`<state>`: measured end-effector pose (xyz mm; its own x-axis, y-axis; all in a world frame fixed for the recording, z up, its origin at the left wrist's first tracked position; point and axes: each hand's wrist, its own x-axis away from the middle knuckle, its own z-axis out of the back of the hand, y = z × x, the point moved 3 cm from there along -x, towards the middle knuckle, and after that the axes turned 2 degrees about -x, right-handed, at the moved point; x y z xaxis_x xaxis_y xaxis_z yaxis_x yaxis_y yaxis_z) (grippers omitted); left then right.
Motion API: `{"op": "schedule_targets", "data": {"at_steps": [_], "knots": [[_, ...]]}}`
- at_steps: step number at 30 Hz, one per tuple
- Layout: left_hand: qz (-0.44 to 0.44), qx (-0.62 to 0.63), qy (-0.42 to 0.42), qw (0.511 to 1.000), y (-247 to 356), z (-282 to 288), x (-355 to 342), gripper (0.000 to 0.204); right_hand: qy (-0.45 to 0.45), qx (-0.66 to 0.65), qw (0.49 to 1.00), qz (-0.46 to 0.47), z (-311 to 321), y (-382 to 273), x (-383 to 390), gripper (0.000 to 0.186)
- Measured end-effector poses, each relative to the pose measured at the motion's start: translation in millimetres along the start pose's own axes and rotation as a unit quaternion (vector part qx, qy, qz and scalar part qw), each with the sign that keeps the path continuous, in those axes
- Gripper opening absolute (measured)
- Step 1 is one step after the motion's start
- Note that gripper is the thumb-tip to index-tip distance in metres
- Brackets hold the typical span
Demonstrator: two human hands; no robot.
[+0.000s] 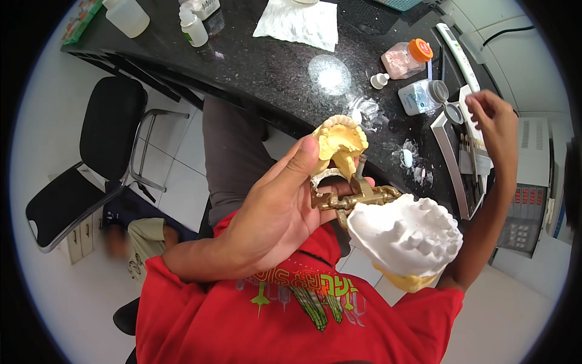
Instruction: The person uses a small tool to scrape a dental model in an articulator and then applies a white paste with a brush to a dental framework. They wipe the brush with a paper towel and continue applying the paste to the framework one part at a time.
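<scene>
My left hand (267, 212) grips a brass-coloured dental articulator (364, 197) over my lap, thumb against the yellow plaster cast. That yellow dental cast (341, 142), with a row of teeth, is on the articulator's far arm. The nearer arm carries a white plaster cast (409, 233) with teeth, on a yellow base. The articulator is spread wide, so both casts face up. My right hand (494, 118) is raised at the right, above a long white case (470, 136) of slim tools and brushes. Its fingers are loosely bent and apart, with nothing visible in them.
On the black counter (273, 73) stand a jar of pink powder (403, 59) with an orange lid, an open-lidded white-and-blue container (421, 97), a small white bottle (379, 80) and white powder smears. Bottles (194, 29) and a paper towel (297, 24) lie farther back. Left: a black chair (112, 121) and another person (145, 242).
</scene>
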<state>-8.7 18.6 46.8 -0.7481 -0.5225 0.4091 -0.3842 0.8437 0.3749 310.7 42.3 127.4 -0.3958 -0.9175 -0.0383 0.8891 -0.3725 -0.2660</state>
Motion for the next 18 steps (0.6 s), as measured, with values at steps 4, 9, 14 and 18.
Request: {"op": "schedule_targets", "data": {"at_steps": [4, 9, 14, 18], "knots": [[0.003, 0.01, 0.01, 1.0, -2.0, -0.7, -3.8, 0.064, 0.005, -0.011, 0.999, 0.033, 3.2, 7.9, 35.7, 0.019], [0.011, 0.005, 0.011, 1.0, -0.7, -1.1, -4.8, 0.063, 0.011, -0.049, 0.999, -0.002, -4.6, 14.7, 50.9, 0.018], [-0.005, 0.009, 0.003, 1.0, -1.0, -0.9, -6.2, 0.057, 0.019, -0.026, 0.998, 0.05, -6.6, 19.4, 51.5, 0.02], [-0.021, 0.044, -0.008, 0.999, -2.9, -0.6, -7.7, 0.051, 0.017, -0.006, 0.999, 0.048, -3.8, 15.2, 58.1, 0.019]]}}
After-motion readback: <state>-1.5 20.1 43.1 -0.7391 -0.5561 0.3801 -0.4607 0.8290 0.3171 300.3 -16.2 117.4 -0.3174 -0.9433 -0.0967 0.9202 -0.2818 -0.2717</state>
